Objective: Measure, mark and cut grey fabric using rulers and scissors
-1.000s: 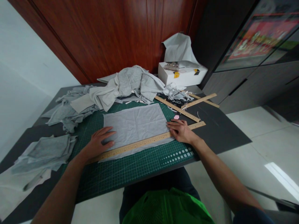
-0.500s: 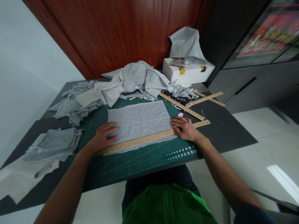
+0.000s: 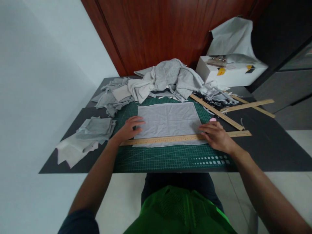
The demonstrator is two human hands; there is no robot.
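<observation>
A grey rectangular piece of cloth [image 3: 168, 118] lies spread on a green cutting mat [image 3: 156, 159], with faint creases across it. Along its near edge rests a long wooden ruler [image 3: 165, 139], which sticks out past the cloth on both sides. My left hand [image 3: 130, 128] is at the cloth's left edge, fingers stretched and apart, beside the ruler's left part. At the right edge, my right hand [image 3: 215, 135] lies over the ruler and the cloth's corner with its fingers extended. Neither hand grips anything.
Crumpled grey fabric [image 3: 168, 78] is heaped at the back. Folded cloth pieces [image 3: 95, 128] lie on the left. More wooden rulers [image 3: 216, 112] cross at the right near fabric scraps and a small pink piece [image 3: 213, 119]. A white box [image 3: 231, 73] stands behind them.
The view has turned left, so the table appears further right and more level. Both hands remain beside the cloth's edges; the ruler still lies across its near side.
</observation>
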